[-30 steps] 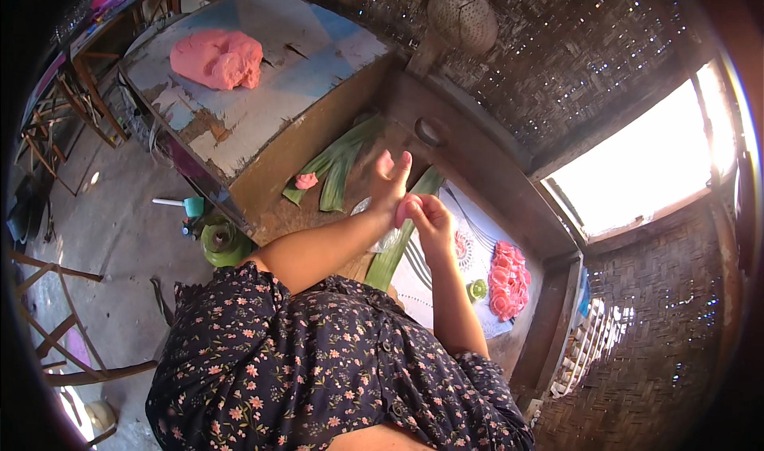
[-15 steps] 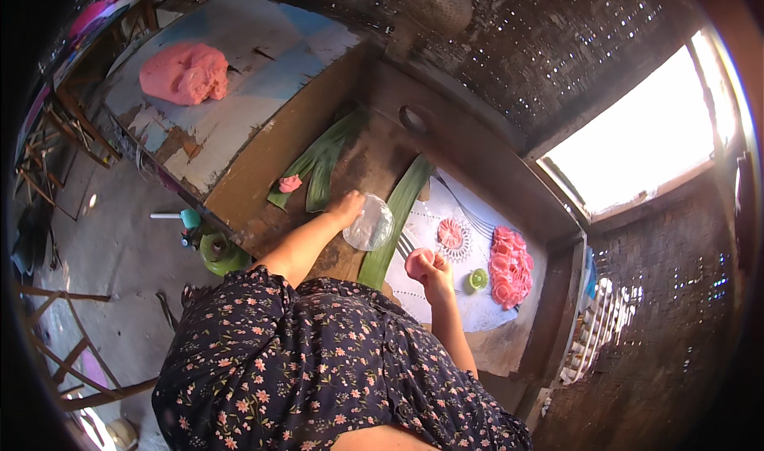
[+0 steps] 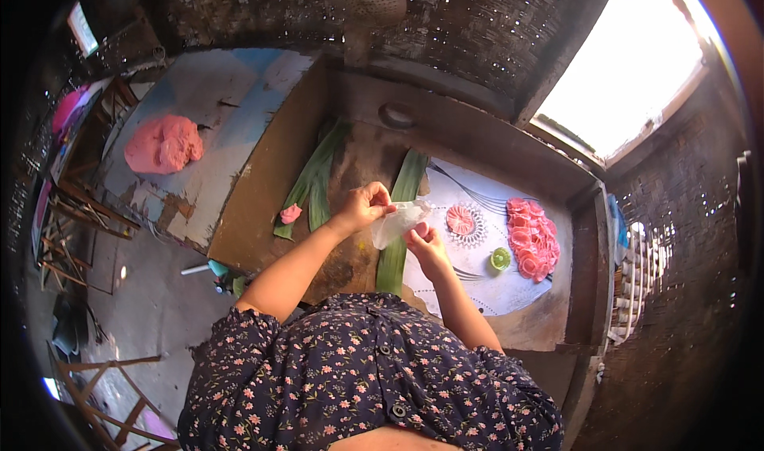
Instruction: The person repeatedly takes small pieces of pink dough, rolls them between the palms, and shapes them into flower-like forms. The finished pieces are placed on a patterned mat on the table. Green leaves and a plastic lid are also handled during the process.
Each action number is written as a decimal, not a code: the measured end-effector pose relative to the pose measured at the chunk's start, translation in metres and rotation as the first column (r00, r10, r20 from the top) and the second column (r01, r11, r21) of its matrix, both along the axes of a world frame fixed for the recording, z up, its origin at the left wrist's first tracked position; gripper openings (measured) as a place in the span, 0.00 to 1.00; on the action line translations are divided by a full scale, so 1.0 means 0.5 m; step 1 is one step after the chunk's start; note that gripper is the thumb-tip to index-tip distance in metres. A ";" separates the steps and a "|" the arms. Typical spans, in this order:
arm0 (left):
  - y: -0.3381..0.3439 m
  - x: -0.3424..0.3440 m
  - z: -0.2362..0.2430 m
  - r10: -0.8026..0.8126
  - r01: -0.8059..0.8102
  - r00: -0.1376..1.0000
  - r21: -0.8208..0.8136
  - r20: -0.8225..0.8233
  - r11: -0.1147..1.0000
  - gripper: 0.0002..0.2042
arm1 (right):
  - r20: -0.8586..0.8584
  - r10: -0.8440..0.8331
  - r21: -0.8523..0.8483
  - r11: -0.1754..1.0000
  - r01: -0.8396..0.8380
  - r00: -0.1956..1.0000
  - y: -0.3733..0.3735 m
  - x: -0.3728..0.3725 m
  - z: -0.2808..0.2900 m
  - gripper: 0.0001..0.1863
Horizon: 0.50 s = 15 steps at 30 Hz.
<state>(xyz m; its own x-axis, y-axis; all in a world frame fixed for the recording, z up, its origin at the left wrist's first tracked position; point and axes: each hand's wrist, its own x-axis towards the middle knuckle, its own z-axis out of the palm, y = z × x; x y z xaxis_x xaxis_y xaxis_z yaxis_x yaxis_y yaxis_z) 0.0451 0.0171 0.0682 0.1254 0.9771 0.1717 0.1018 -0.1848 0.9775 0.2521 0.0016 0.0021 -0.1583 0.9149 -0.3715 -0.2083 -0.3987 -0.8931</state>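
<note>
both hands, left (image 3: 362, 206) and right (image 3: 423, 240), pinch a plastic sheet (image 3: 395, 222) taut above the leaf (image 3: 400, 228) (fingers pressed together at its edges).

**Changes noted: both hands and plastic sheet**

Left hand (image 3: 362, 206) raised off the wooden worktop (image 3: 263, 188), where half a second ago it pressed flat on the clear plastic sheet (image 3: 395, 222). Sheet now lifted clear of the surface, crumpled and hanging, pinched at its upper edge by left fingers. Right hand (image 3: 424, 242) brought up to the sheet's lower edge, fingertips touching it; previously apart from the sheet and holding a small pink piece, no longer discernible in that hand. One second ago both hands close together over the long green leaf (image 3: 400, 228); now held above it with the sheet between them.
</note>
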 end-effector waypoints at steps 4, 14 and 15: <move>0.004 -0.027 -0.026 0.027 -0.010 0.985 -0.100 0.171 0.995 0.08 | -0.359 0.073 -0.033 0.995 -0.091 0.931 0.001 -0.040 0.012 0.22; -0.177 0.023 -0.147 -0.537 0.610 0.622 -0.077 -0.570 0.789 0.19 | -0.396 0.022 0.057 0.998 0.001 0.918 0.078 0.040 0.065 0.08; -0.191 0.024 -0.157 -0.506 0.654 0.478 -0.094 -0.718 0.751 0.21 | -0.274 0.113 0.050 0.993 -0.103 0.955 0.081 0.041 0.061 0.08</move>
